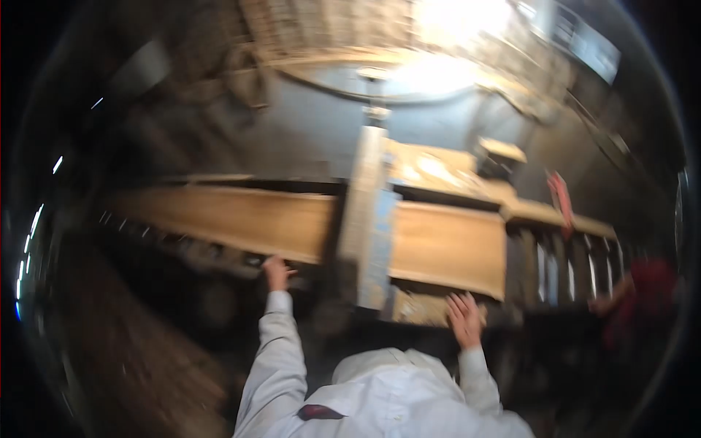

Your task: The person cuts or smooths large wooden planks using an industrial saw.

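A long, flat, light-brown sheet or board lies left to right across a machine bed. It passes beneath a crosswise beam with a blue side, and its right part shows beyond. My left hand is at the near edge of the left part, thumb and fingers apart; blur hides whether it touches the edge. Below the near edge of the right part, my right hand rests by a pale ledge, its fingers stretched out and holding nothing.
Metal rollers continue the bed to the right. Another person's red sleeve and hand are beside them. A red object stands on the far rail. Behind the beam is a grey surface with a curved rim.
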`<control>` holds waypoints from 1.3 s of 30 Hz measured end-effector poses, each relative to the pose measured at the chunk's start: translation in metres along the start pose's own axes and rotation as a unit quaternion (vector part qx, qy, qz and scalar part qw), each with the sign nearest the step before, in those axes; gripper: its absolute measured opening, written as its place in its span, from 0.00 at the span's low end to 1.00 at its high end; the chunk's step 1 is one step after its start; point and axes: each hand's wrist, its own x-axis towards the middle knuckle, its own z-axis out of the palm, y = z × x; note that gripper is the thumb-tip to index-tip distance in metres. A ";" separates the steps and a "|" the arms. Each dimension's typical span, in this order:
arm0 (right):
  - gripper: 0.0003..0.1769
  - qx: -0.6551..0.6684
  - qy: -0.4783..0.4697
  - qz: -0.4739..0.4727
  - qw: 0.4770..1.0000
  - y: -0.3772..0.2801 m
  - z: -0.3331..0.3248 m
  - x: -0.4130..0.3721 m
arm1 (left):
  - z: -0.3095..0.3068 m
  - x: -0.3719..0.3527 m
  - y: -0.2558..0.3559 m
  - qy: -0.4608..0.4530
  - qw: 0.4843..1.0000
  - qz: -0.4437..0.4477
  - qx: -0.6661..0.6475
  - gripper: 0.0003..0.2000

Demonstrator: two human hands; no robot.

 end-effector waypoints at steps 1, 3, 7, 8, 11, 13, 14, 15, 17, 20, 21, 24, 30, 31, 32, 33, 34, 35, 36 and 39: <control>0.30 0.041 0.049 0.037 0.997 0.005 0.004 0.014 | 0.012 -0.010 0.015 0.039 0.999 -0.014 0.012 0.15; 0.30 0.107 0.048 0.090 0.989 0.019 -0.011 0.052 | 0.012 -0.005 0.014 0.055 0.997 -0.020 0.049 0.19; 0.39 0.101 0.098 0.061 0.988 0.031 -0.005 0.083 | 0.016 -0.010 0.024 0.041 0.997 -0.029 0.062 0.26; 0.40 0.101 0.101 0.055 0.988 0.035 -0.007 0.090 | 0.014 -0.011 0.023 0.044 0.997 -0.029 0.059 0.27; 0.27 0.102 0.132 0.042 0.985 0.042 -0.012 0.086 | 0.011 -0.009 0.024 0.036 0.995 -0.052 0.074 0.29; 0.38 0.102 0.083 0.031 0.991 0.046 -0.020 0.070 | 0.013 -0.012 0.023 0.044 0.995 -0.058 0.068 0.30; 0.44 0.102 0.060 0.022 0.993 0.050 -0.026 0.059 | 0.008 -0.007 0.019 0.047 0.994 -0.063 0.072 0.31; 0.45 0.112 0.067 0.019 0.991 0.052 -0.029 0.046 | 0.005 -0.002 0.014 0.027 0.998 -0.055 0.033 0.31; 0.35 0.102 0.145 0.012 0.984 0.050 -0.040 0.017 | 0.011 -0.005 0.016 0.039 0.997 -0.054 0.037 0.30; 0.25 0.067 0.194 0.001 0.979 0.021 -0.070 -0.016 | 0.005 -0.004 0.017 0.032 0.996 -0.065 0.048 0.29; 0.25 0.050 0.191 -0.007 0.980 0.008 -0.082 -0.025 | 0.006 -0.004 0.016 0.026 0.996 -0.067 0.048 0.29; 0.22 0.007 0.183 -0.073 0.980 -0.055 -0.091 -0.044 | 0.018 -0.022 0.029 0.037 0.996 -0.066 0.047 0.28; 0.21 -0.042 0.300 0.002 0.953 -0.203 -0.161 -0.028 | 0.011 -0.013 0.018 0.045 0.997 -0.063 0.032 0.28; 0.17 -0.028 0.359 -0.053 0.931 -0.220 -0.169 -0.018 | 0.011 -0.013 0.017 0.047 0.997 -0.060 0.032 0.28; 0.14 -0.013 0.414 -0.109 0.903 -0.233 -0.177 -0.006 | 0.011 -0.012 0.016 0.049 0.997 -0.058 0.030 0.28; 0.13 -0.013 0.402 -0.134 0.906 -0.247 -0.176 -0.008 | 0.015 -0.013 0.017 0.057 0.997 -0.052 0.019 0.27; 0.13 -0.011 0.391 -0.158 0.907 -0.257 -0.180 -0.016 | 0.020 -0.018 0.017 0.065 0.997 -0.047 0.011 0.26; 0.10 -0.020 0.343 -0.265 0.901 -0.254 -0.219 -0.003 | 0.020 -0.022 0.019 0.072 0.996 -0.042 0.004 0.25; 0.09 -0.157 0.335 -0.328 0.869 -0.253 -0.234 0.001 | 0.016 -0.018 0.013 -0.006 0.992 0.090 0.092 0.24; 0.14 -0.278 0.399 -0.493 0.721 -0.187 -0.104 0.005 | -0.019 -0.002 -0.001 -0.072 0.989 0.089 0.089 0.17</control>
